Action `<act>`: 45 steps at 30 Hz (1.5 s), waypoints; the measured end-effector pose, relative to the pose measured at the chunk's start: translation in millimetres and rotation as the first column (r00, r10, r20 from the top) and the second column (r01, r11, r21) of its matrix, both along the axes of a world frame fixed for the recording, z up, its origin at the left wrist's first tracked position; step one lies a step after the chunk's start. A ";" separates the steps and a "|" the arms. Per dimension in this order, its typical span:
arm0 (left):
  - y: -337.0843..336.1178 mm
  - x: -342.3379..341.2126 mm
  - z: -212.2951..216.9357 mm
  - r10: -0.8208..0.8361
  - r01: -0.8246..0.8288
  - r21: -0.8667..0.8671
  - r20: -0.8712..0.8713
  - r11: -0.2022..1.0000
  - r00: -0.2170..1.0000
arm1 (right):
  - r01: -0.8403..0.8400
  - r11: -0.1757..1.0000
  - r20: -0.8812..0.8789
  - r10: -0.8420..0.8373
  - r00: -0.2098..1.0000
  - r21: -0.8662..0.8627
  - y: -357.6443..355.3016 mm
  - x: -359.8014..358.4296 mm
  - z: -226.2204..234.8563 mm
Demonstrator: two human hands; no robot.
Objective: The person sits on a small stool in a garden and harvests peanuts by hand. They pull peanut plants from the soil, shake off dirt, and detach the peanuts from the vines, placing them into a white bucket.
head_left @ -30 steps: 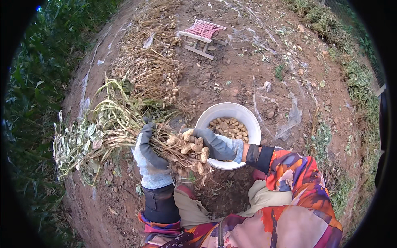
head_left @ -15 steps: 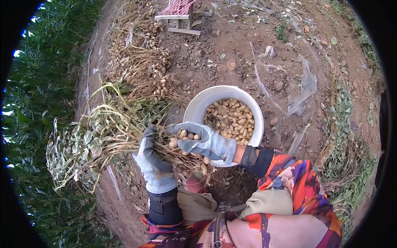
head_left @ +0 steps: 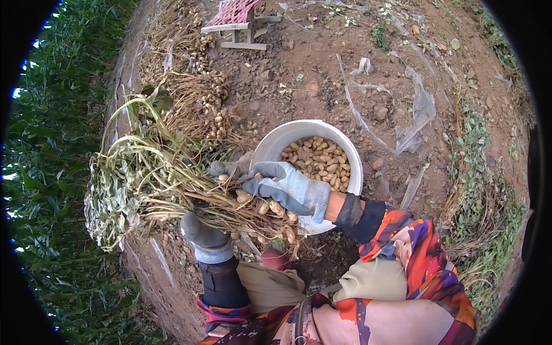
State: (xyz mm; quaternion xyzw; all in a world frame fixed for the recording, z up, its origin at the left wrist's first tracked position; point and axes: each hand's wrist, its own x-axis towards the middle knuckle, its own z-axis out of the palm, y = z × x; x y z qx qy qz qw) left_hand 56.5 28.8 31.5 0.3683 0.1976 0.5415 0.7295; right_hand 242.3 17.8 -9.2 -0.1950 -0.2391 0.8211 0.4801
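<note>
A bundle of uprooted peanut plants (head_left: 167,184) lies across in front of me, its wilted leaves to the left and its roots and pods to the right. My left hand (head_left: 208,238), in a grey-coated glove, grips the stems from below; grey fingertips show on the bundle's far side. Over the root end, my gloved right hand (head_left: 296,190) is closed on peanuts (head_left: 256,174), partly hidden by its fingers. More peanuts (head_left: 277,208) hang from the roots just under it. Right behind that hand stands a white bucket (head_left: 355,167), part filled with loose peanuts (head_left: 319,158).
Beyond the bundle, a row of pulled peanut plants (head_left: 195,103) lies on the soil. A low wooden stool (head_left: 244,34) with a woven pink seat stands at the far side. Torn plastic film (head_left: 418,115) lies right of the bucket. Green crops (head_left: 52,172) line the left.
The plant bundle has turned and risen at its far side, its leaves shifting right. My left hand has moved lower under the stems. My right hand's fingers have closed further over the peanuts.
</note>
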 end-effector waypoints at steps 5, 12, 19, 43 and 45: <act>3.8 31.6 17.9 0.113 -0.129 -0.073 -0.191 0.989 0.975 | 0.074 0.994 0.224 -0.090 0.970 0.082 3.9 -8.2 -12.6; -5.1 51.1 27.4 0.412 -0.469 -0.143 -0.305 0.871 0.858 | 0.149 0.901 0.703 -0.414 0.578 0.408 9.4 -3.6 3.9; 3.6 16.2 50.8 0.564 -0.587 -0.210 -0.162 0.782 0.810 | -0.078 0.861 0.847 -0.471 0.245 0.502 32.0 -33.2 66.1; -17.1 36.5 79.6 0.401 -0.395 -0.184 -0.002 0.900 0.916 | 0.303 0.911 0.636 -0.412 0.652 0.279 8.8 -8.0 30.9; -14.5 40.0 86.7 0.470 -0.477 -0.278 -0.096 0.834 0.877 | 0.187 0.863 0.619 -0.472 0.627 0.469 -1.9 -2.2 51.6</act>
